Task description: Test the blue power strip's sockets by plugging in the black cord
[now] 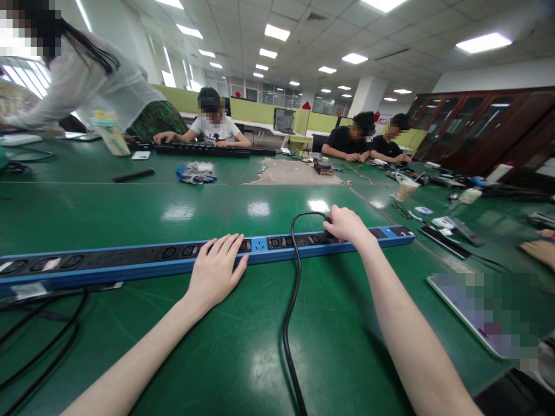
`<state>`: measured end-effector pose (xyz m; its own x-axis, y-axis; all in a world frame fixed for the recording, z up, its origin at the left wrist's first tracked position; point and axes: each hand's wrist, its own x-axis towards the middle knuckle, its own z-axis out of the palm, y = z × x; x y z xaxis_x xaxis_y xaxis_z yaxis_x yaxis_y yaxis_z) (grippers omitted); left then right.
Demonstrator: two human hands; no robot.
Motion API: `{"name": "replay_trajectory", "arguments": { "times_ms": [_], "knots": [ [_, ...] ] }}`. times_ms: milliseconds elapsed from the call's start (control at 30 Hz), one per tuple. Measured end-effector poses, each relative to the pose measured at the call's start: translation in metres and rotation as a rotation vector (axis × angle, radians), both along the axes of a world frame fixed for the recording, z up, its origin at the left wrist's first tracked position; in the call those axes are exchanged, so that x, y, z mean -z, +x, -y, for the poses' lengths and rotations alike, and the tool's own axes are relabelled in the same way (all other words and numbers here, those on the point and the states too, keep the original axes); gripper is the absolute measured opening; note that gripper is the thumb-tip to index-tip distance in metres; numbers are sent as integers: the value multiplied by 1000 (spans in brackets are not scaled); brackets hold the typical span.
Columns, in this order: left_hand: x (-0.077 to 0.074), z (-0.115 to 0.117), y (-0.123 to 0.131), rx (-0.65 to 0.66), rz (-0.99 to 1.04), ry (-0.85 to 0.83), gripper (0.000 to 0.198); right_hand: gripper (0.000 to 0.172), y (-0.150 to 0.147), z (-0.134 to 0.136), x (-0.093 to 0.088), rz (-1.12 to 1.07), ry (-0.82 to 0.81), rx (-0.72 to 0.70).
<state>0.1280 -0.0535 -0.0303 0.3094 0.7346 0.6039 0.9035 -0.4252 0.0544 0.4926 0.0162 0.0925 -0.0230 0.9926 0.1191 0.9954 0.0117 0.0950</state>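
Cord [285, 326] is pinched by the right hand [344, 224], left hand [217, 266] flat on the power strip [259, 245]. Sideways tugs could skew it

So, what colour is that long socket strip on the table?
The socket strip has a blue frame and mostly black face, clearest in the head view.

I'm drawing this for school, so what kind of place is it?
Probably an office room used as a workshop. A big green table holds a long blue power strip and a black cable, and yellow-green partitions stand behind it.
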Motion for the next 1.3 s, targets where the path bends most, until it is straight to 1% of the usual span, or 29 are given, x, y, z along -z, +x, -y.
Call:
{"name": "replay_trajectory", "arguments": {
  "times_ms": [167, 333, 400, 467, 533, 600, 700, 767, 833, 933, 1033, 1200, 1300],
  "knots": [
    [0, 0, 0, 0, -14, 2, 56, 32, -8, 0, 3, 3, 28, 39],
    [0, 0, 0, -2, -11, 9, 56, 31, -5, -9, 11, -32, -13, 67],
    [0, 0, 0, -1, -12, 10, 56, 28, 0, -13, 13, -64, -54, 34],
    [0, 0, 0, -2, -11, 9, 56, 29, 7, -15, 13, -137, -128, -9],
    [0, 0, 0, -3, -12, 9, 56, 36, 15, -15, 11, -233, -212, -37],
    [0, 0, 0, -3, -14, 9, 56, 45, 22, -13, 7, -265, -269, -33],
    [1, -1, 0, 1, -13, 10, 57, 50, 25, -10, 0, -115, -253, -15],
    [1, -1, 0, 3, -11, 9, 57, 53, 21, -8, -3, 2, -235, -21],
    [1, -1, 0, 3, -5, 9, 57, 56, 15, -7, -4, 59, -240, -20],
    [1, -1, 1, 5, 10, 9, 58, 58, 5, -8, -1, 78, -237, 9],
    [0, 0, 1, 5, 13, 9, 57, 56, -2, -8, 3, 77, -209, 39],
    [0, 1, 1, -2, -15, 10, 58, 58, -2, 0, 12, 78, -153, 42],
    [0, 0, 1, -1, -28, 7, 58, 58, 0, 1, 13, 76, -137, 43]
  ]
}}
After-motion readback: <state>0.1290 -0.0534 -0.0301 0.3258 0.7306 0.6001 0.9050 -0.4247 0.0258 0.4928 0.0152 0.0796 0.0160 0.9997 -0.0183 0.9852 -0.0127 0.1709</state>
